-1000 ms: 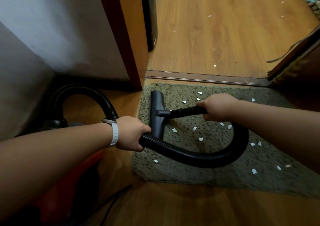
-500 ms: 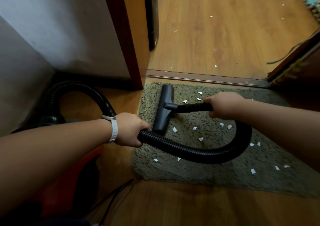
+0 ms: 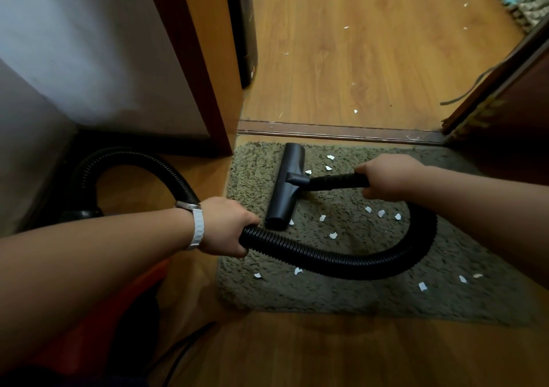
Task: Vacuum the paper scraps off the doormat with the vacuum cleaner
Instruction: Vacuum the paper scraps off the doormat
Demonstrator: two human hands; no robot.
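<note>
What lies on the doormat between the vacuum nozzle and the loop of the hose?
In the head view, that stretch of doormat between the nozzle and the hose holds several white paper scraps, nothing else.

Dim, warm indoor light, wide-angle bending
The floor (image 3: 371, 59) beyond the doormat (image 3: 356, 300) is brightest; the corner left of the doormat sinks into deep shadow. Straight lines bow toward the frame edges, and the nearest foreground looks soft.
</note>
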